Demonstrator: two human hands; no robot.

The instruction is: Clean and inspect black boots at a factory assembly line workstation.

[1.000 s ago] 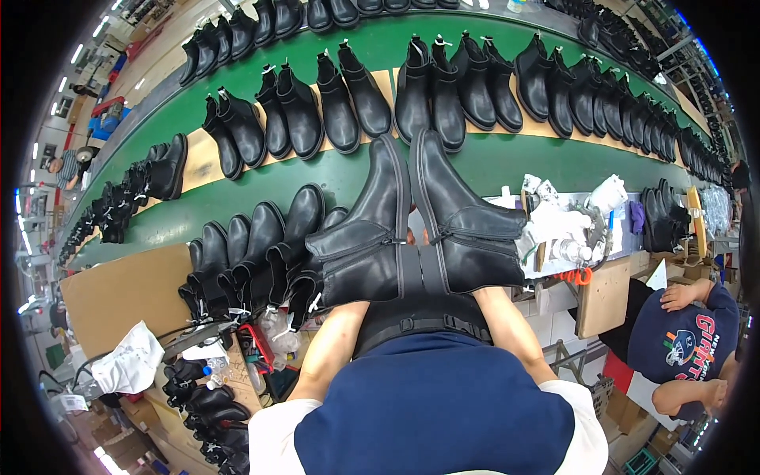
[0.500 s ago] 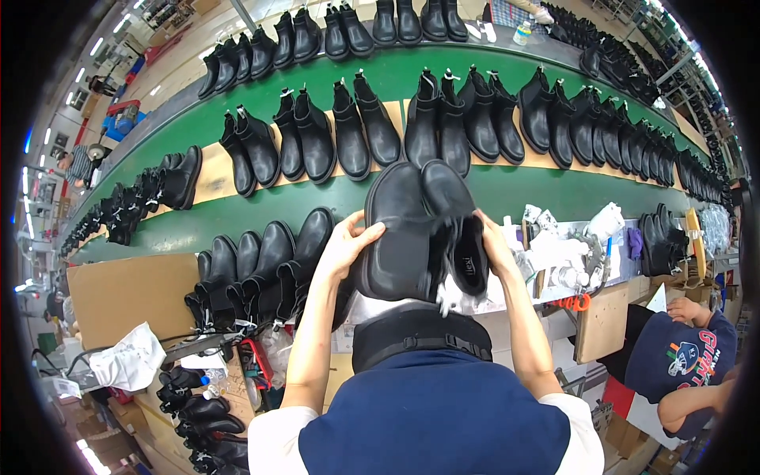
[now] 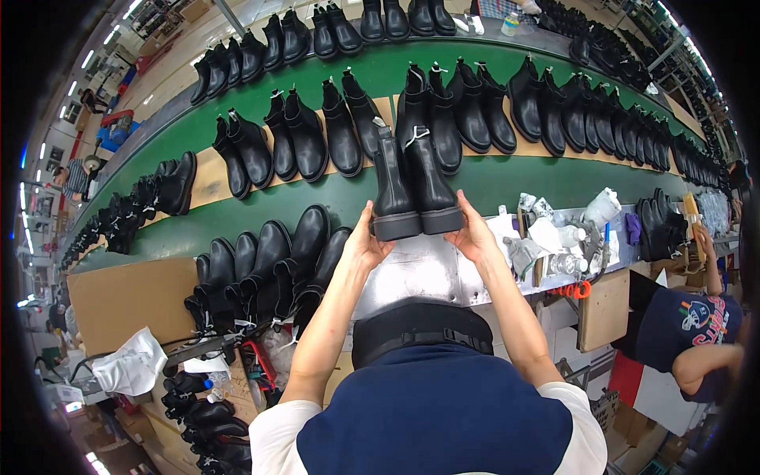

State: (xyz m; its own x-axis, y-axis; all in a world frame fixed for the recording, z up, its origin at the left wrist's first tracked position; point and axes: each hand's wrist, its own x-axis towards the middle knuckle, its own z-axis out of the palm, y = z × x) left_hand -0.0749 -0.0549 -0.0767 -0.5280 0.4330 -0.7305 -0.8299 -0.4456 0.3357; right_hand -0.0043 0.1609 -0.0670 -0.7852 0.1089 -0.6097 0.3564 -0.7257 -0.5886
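Closely paired glossy boots [image 3: 393,186], blocky heels [image 3: 397,227], between fingers [image 3: 366,220].

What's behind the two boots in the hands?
More black boots stand behind the held boots, on a tan strip on a green table. Whatever the held boots cover can't be seen.

Torso part of top [image 3: 435,412] navy blue, plain. Sleeves [image 3: 271,437] white, short, loose. Black garment [image 3: 419,323] at waist; narrow black strap [image 3: 431,340] across it, dark buckle [image 3: 455,336] right of centre. Forearms [image 3: 326,326], left hand [image 3: 367,247], right hand [image 3: 480,239] bare.
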